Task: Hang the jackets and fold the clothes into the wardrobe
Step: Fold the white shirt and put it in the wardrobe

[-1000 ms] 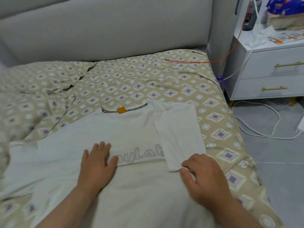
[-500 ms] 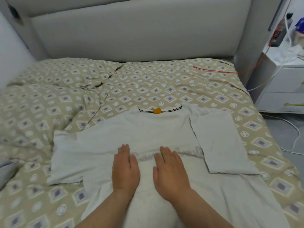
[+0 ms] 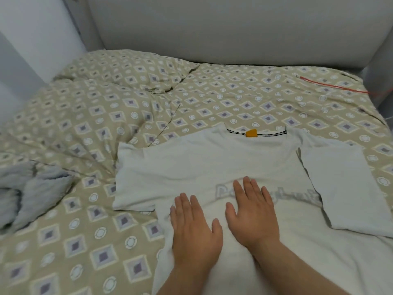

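One white T-shirt (image 3: 212, 162) lies spread flat on a patterned bed cover (image 3: 85, 231), under two hands. The left hand (image 3: 193, 228) and right hand (image 3: 253, 213) rest side by side, palms down, fingers straight and relaxed, gripping nothing. The shirt's collar lies beyond the fingertips. One crumpled grey-blue garment (image 3: 32, 192) sits well left of them.

Bare bedcover (image 3: 234, 99) is seen to the left of the T-shirt (image 3: 212, 162) and beyond its collar, as far as the headboard (image 3: 212, 28), where the way is closed. At the left edge a crumpled grey cloth (image 3: 36, 188) is laid on the cover. A red cable (image 3: 331, 84) is stretched over the far right corner. The middle of the T-shirt is taken by the left hand (image 3: 193, 228) and the right hand (image 3: 253, 211), laid flat side by side.
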{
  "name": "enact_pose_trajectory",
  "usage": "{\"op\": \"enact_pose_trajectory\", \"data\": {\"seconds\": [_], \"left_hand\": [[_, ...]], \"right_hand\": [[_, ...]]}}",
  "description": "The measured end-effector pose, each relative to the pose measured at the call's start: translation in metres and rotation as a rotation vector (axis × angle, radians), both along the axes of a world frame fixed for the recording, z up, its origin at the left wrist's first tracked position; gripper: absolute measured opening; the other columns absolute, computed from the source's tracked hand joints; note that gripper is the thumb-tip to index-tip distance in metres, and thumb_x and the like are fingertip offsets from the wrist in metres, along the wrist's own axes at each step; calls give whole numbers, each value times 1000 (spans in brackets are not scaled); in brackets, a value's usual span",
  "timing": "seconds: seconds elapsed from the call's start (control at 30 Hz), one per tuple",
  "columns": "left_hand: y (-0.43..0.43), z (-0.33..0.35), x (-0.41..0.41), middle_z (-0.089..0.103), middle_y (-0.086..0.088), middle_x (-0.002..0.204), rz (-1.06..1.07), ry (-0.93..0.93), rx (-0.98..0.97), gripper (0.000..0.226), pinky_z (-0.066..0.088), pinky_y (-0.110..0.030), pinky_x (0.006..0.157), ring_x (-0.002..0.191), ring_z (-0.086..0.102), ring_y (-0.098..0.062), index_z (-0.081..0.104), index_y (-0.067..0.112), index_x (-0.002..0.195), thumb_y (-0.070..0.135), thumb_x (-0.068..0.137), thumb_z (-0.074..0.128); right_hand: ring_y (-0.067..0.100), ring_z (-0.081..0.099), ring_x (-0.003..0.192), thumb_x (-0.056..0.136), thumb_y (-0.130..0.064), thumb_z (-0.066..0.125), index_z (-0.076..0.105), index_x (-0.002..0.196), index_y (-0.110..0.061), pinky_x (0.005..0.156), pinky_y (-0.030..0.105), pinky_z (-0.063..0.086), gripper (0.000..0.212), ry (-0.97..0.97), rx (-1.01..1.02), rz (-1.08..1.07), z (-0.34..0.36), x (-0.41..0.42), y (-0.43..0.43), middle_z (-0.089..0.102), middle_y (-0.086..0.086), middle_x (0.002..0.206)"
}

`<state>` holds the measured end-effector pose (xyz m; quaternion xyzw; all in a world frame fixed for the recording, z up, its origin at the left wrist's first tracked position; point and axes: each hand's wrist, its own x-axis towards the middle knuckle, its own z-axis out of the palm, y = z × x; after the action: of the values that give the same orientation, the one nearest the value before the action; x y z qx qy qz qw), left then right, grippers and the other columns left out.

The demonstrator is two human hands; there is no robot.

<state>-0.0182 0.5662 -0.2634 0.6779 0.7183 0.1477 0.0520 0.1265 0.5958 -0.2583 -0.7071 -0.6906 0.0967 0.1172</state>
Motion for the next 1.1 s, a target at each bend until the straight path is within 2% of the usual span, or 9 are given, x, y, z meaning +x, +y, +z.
{"op": "enact_pose_trajectory", "data": {"seconds": [0.17,0.37,0.43,0.53,0.63,0.77,0.9,1.0,1.1], "left_hand": [[-52,-10,-41,43,-28,145,118,115,-73,90,13,-48,115,136,42,-40,47,-6,139,58,76,43],[-94,-3,-61,57,-26,133,105,-59,-171,83,35,-49,98,117,59,-40,59,-6,127,56,73,45],[-88,12,-68,60,-17,131,166,-325,-53,69,43,-44,96,113,61,-33,58,3,130,49,79,53],[-48,43,-84,57,-5,128,538,-994,68,59,43,-29,93,113,58,-19,43,7,140,22,89,68],[9,57,-116,67,-10,112,651,-1491,102,29,51,-24,77,101,67,-22,58,1,116,6,89,66],[61,62,-154,71,-3,80,710,-1934,-7,8,47,-14,49,60,63,-8,58,9,98,6,97,51],[64,70,-174,36,5,46,666,-1923,-444,29,14,-15,40,33,29,-6,42,20,68,17,94,54],[65,74,-183,40,3,51,693,-1796,-512,20,26,-12,37,35,34,-7,48,18,74,16,92,57],[71,69,-186,50,-3,68,847,-1656,-321,13,37,-11,35,48,40,-8,52,14,84,4,92,54]], "right_hand": [[25,-4,153,85,-57,5,8,159,-20,120,40,-14,83,-72,-35,-9,5,-7,-12,-1,11,166],[37,24,148,88,-56,34,36,152,-11,117,50,9,78,-118,-67,2,1,-33,-49,27,20,158],[36,26,148,88,-56,36,41,150,-12,117,49,10,76,-126,-49,10,-1,-35,-53,31,19,157],[35,31,146,87,-56,36,46,147,-15,116,48,13,73,-144,-26,-5,-4,-33,-51,35,17,156],[33,35,144,87,-55,36,49,146,-17,115,47,15,71,-141,-17,-15,-7,-32,-49,39,15,154],[32,40,142,85,-53,40,53,142,-17,114,45,17,69,-124,20,-29,-10,-32,-46,42,13,153],[31,39,143,85,-53,39,52,144,-19,115,44,15,69,-114,24,-30,-11,-31,-47,41,12,154],[30,37,143,86,-53,38,51,144,-19,116,44,14,69,-110,24,-32,-13,-31,-47,39,11,155],[29,35,145,86,-52,35,49,146,-20,117,42,12,69,-107,27,-32,-11,-31,-48,38,10,156]]}}
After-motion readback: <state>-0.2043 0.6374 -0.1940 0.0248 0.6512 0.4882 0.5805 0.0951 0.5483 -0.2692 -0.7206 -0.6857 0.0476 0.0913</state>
